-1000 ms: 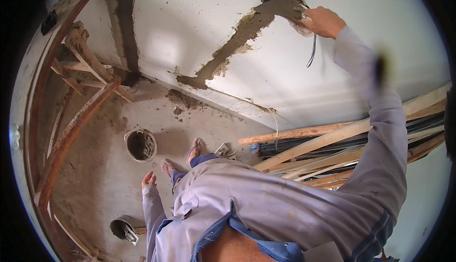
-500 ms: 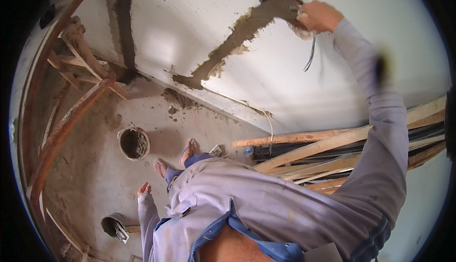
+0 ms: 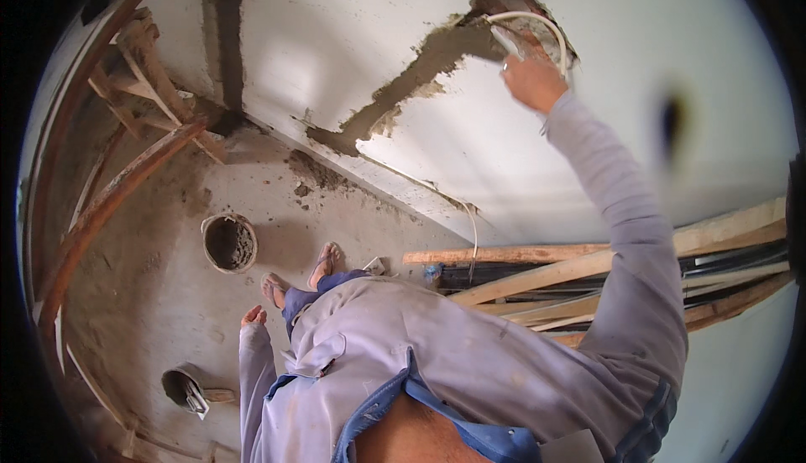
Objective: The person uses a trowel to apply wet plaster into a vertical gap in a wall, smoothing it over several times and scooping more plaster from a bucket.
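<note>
My right hand [image 3: 534, 81] is up at the white wall [image 3: 655, 52], its fingers closed round a pale object [image 3: 505, 41] too unclear to name. Beside them a white cable [image 3: 550, 28] arches over a rough recess [image 3: 520, 5] with dark mortar and passes down behind the hand. A band of grey mortar [image 3: 403, 81] runs diagonally down the wall from there. My left hand [image 3: 253, 316] hangs low by my body, fingers loosely curled and apart, holding nothing visible.
A bucket of mortar [image 3: 230, 243] stands near my sandalled feet; another bucket [image 3: 183, 387] holds tools at lower left. A wooden frame [image 3: 143, 177] fills the left side. Long timber boards [image 3: 520, 278] and dark lengths lie along the right. A thin cable [image 3: 472, 228] hangs low.
My right hand has moved left and downward on the wall. The cable that hung below it now shows as an arch over the recess.
</note>
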Demonstrator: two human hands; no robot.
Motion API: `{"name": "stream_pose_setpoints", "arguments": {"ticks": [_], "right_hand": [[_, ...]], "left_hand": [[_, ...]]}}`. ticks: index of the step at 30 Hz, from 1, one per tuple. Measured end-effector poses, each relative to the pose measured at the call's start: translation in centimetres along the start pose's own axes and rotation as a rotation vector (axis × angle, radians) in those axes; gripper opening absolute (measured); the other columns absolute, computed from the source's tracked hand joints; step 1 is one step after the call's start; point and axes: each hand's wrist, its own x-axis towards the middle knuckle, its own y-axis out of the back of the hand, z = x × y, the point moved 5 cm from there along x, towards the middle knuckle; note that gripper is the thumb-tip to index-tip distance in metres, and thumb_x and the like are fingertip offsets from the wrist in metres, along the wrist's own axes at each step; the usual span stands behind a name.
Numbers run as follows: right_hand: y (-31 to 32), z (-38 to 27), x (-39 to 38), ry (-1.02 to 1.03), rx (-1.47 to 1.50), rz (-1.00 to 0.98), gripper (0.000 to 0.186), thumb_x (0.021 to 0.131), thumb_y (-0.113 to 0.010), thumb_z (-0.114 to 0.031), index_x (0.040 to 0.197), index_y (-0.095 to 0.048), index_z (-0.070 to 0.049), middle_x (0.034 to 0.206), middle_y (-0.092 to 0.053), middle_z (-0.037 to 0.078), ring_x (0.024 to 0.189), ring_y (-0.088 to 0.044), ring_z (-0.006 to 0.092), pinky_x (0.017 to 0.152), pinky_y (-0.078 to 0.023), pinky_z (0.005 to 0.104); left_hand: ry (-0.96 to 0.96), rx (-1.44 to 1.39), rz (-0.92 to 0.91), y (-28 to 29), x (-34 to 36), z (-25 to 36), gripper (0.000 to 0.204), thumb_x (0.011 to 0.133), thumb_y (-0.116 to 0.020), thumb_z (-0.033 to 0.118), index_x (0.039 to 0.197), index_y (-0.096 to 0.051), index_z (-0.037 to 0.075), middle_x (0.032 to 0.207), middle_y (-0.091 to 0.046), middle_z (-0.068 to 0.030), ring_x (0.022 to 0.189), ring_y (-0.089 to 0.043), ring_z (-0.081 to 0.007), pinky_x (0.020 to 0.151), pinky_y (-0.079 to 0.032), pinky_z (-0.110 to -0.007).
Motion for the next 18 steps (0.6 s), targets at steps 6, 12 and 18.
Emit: {"name": "stream_pose_setpoints", "arguments": {"ticks": [6, 12, 18], "right_hand": [[5.8, 2.2, -2.3, -0.077, 0.101, 0.125, 0.029, 0.092, -0.045, -0.029, 0.092, -0.053, -0.001, 0.087, -0.062, 0.026, 0.080, -0.059, 0.0450, 0.071, -0.046, 0.0519], [-6.3, -1.4, -5.8, -0.128, 0.793, 0.472, 0.027, 0.095, -0.048, -0.029, 0.089, -0.047, -0.002, 0.071, -0.059, 0.022, 0.069, -0.058, 0.0454, 0.061, -0.044, 0.0536], [-19.4, -9.6, -5.1, -0.458, 1.815, 0.538, 0.036, 0.099, -0.043, -0.033, 0.075, -0.042, -0.007, 0.050, -0.044, 0.004, 0.038, -0.044, 0.0139, 0.037, -0.037, 0.0298]], "left_hand": [[-0.028, 0.086, -0.027, 2.0, -0.2, 2.2, 0.048, 0.083, -0.072, 0.025, 0.125, -0.056, 0.009, 0.096, -0.066, 0.0017, 0.075, -0.059, -0.0113, 0.059, -0.046, -0.029], [0.007, 0.091, 0.005, 3.5, -2.8, 3.5, 0.041, 0.084, -0.071, 0.028, 0.120, -0.059, 0.013, 0.095, -0.065, 0.0027, 0.074, -0.058, -0.0130, 0.057, -0.044, -0.030], [-0.073, 0.063, -0.098, 1.8, -9.5, 8.7, 0.035, 0.088, -0.067, 0.030, 0.117, -0.057, 0.013, 0.099, -0.063, 0.0019, 0.083, -0.055, -0.0107, 0.069, -0.041, -0.027]]}}
